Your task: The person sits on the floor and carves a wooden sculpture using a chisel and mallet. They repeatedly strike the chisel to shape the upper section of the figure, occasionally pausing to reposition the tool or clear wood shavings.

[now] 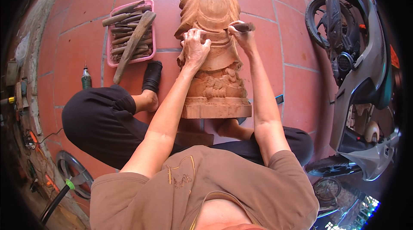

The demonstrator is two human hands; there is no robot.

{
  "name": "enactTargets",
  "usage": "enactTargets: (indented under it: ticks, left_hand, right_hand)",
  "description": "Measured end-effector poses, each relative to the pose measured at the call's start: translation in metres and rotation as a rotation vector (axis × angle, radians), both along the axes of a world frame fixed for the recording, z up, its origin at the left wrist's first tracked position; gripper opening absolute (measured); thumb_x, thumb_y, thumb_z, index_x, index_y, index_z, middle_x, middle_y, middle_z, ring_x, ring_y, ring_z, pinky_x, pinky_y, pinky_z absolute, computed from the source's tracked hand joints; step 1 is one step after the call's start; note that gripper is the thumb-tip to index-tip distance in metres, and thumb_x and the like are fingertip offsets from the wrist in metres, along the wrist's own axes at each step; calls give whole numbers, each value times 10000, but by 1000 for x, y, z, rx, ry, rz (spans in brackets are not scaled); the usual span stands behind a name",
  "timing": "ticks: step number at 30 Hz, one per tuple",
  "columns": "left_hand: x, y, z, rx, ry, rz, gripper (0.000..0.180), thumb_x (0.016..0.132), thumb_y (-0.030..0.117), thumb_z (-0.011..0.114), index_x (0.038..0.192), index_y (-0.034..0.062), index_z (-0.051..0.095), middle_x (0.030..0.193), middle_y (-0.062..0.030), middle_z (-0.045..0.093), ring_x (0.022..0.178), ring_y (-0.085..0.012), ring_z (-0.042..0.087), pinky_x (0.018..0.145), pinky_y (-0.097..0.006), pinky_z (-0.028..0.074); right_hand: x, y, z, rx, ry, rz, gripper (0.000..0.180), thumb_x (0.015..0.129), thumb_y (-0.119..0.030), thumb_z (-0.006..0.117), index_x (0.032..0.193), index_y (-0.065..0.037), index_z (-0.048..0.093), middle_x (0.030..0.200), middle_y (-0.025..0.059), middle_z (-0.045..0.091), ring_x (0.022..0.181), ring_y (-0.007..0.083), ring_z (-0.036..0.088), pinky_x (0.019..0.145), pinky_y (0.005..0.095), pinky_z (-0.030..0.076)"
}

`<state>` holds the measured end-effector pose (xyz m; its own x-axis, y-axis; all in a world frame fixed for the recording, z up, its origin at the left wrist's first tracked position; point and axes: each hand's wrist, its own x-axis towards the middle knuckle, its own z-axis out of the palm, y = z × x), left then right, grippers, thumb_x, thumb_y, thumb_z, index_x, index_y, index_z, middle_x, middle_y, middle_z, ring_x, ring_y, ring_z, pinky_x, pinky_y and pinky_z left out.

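Note:
A carved reddish-brown wooden statue (215, 60) lies on the floor in front of me, its flat base toward my body. My left hand (195, 49) rests on the left side of the carving, fingers bent against the wood and thumb apart. At the opposite edge, my right hand (243, 38) is closed around a short dark brown tool (245, 27). Its thick end sticks out to the right; its working end is too small to make out. Left of the statue, a pink plastic basket (153, 36) holds several wooden-handled tools (129, 36).
A long curved piece of wood (137, 43) leans across the basket. A green power tool (86, 79) stands by my left knee. To the right are a grey motorbike (359, 79) and a small dark object (279, 99) on the red tiles (297, 45).

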<state>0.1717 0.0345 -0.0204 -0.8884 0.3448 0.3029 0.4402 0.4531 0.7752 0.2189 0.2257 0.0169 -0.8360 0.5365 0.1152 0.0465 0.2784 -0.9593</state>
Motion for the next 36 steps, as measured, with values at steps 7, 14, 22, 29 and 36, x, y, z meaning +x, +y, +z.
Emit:
enactTargets:
  ticks: [7,14,22,29,36]
  left_hand:
    - [3,4,-2,16,-12,-25,300,735,155,723,1019,95,648,1130,-96,583,1120,-327,519,921,-513,439]
    - [2,1,1,4,-25,-5,309,738,156,729,1032,96,652,1149,-96,587,1135,-323,519,933,-515,436]
    - [2,3,-1,12,-21,-23,310,737,154,733,1031,94,654,1154,-105,589,1140,-328,519,942,-507,438]
    - [2,2,1,-4,-19,1,294,739,178,736,1017,116,660,1150,-91,604,1133,-318,529,943,-491,449]
    - [3,3,0,-4,-21,-3,297,738,179,737,1018,120,660,1149,-90,603,1135,-319,527,945,-499,443]
  right_hand:
    - [-23,35,23,86,-100,33,101,815,-103,720,819,-1,720,720,38,714,662,101,660,625,255,534]
    - [6,-24,-5,-252,89,-108,83,889,-117,704,881,-34,700,811,22,675,745,101,633,699,251,536]
    - [-7,5,14,-189,174,-111,89,838,-96,722,840,-15,686,749,47,688,697,106,645,646,248,517]
    - [9,-16,-13,-145,90,-126,94,830,-89,717,784,-8,706,687,26,669,628,83,609,599,235,490]
    - [-19,-8,18,-55,118,-18,115,862,-130,730,854,-17,712,753,32,686,671,114,650,636,255,516]
